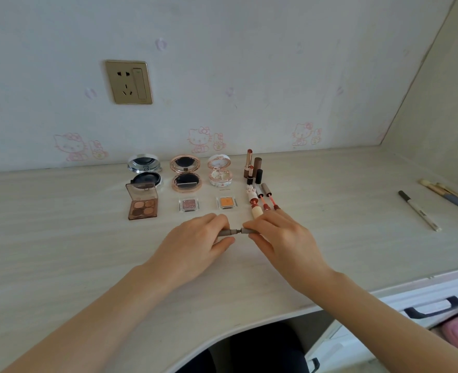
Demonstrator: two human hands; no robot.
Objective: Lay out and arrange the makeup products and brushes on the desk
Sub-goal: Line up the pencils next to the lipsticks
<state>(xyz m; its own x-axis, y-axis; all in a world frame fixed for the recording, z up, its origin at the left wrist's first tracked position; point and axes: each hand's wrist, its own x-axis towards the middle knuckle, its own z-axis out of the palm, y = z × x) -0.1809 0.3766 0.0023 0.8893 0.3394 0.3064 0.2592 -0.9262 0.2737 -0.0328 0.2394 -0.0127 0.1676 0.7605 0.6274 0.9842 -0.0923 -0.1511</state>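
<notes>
We've got the slim grey-brown makeup pencil (226, 232) pinched in our left hand (195, 246), its matching grey cap (248, 231) in our right hand (281, 238), just parted, low over the pale wood-grain desk (60, 238). Looks like uncapping; next it probably goes down at 12 o'clock, under the open square orange eyeshadow pan (226, 202).

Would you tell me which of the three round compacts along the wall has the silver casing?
The leftmost compact, behind the brown eyeshadow palette; the other two are rose-gold and white.

Both forearms are bare and sleeveless, with dark trousers (262, 351) below
</notes>
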